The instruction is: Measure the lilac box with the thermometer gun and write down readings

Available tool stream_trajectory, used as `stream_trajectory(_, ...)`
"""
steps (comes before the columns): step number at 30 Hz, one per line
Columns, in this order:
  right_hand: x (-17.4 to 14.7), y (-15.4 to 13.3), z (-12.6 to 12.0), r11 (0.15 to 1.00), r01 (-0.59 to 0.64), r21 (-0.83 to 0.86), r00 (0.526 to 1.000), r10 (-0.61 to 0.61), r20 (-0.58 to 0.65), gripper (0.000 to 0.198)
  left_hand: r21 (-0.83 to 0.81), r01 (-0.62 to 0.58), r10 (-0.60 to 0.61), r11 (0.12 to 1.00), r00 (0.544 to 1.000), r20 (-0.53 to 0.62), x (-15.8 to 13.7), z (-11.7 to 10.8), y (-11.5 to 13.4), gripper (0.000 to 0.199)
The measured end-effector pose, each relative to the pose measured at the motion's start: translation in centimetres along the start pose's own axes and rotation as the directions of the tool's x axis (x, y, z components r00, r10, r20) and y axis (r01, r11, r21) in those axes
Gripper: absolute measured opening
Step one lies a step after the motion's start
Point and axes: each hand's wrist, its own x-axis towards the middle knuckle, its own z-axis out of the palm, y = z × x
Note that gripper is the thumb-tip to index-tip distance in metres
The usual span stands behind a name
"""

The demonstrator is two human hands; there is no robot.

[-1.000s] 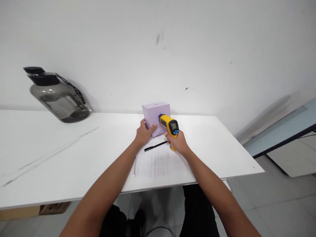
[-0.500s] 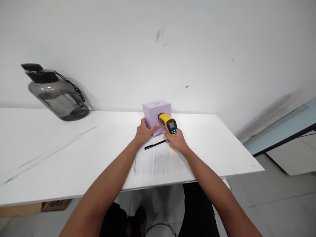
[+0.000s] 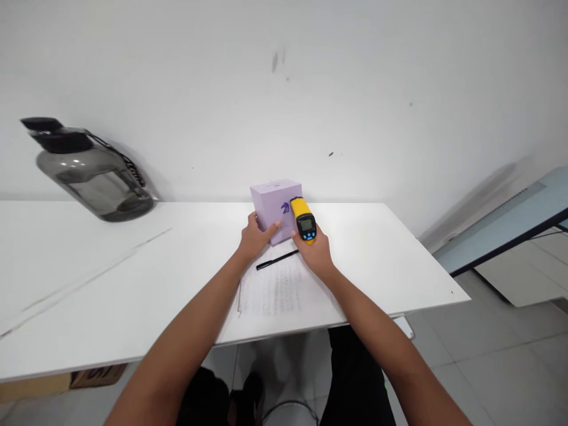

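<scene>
A lilac box [image 3: 276,207] with a dark purple horse-head mark stands on the white table. My left hand [image 3: 257,238] grips its near left side, thumb on the front face and fingers around the side. In my right hand [image 3: 316,251] is a yellow and black infrared thermometer [image 3: 302,216], its small screen and blue buttons facing me. The thermometer's nose points forward at the right part of the box's front; whether it touches cannot be made out. Below the hands, a black pen [image 3: 277,260] lies across the top of a written sheet of paper [image 3: 275,296].
A grey see-through water bottle [image 3: 95,177] with a black lid stands at the back left against the wall. The white table [image 3: 110,284] ends in a slanted edge at the right. A light blue panel [image 3: 510,219] with a dark edge is beyond it.
My right hand has tilted and shifted the thermometer rightward relative to the box, uncovering the horse-head mark. My left hand keeps its hold on the box. The view has turned slightly.
</scene>
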Motion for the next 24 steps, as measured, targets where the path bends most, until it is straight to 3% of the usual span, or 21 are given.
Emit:
stream_trajectory(5, 0.3, -0.5, -0.7, 0.997, -0.038, -0.07, 0.989, 0.027, -0.145, 0.036, -0.023, 0.0, 0.0, 1.0, 1.0, 0.003, 0.0, -0.1, -0.2, 0.093)
stream_trajectory(11, 0.9, -0.2, -1.3, 0.986, -0.124, -0.113, 0.98, 0.104, -0.173, 0.033, -0.03, -0.001, 0.002, 1.0, 1.0, 0.012, 0.2, -0.1, -0.5, 0.095)
stream_trajectory(24, 1.1, 0.0, -1.6, 0.978, -0.14, -0.152, 0.983, 0.119, -0.14, 0.029, -0.044, 0.01, -0.01, 0.999, 1.0, 0.017, -0.2, -0.1, 0.1, 0.094)
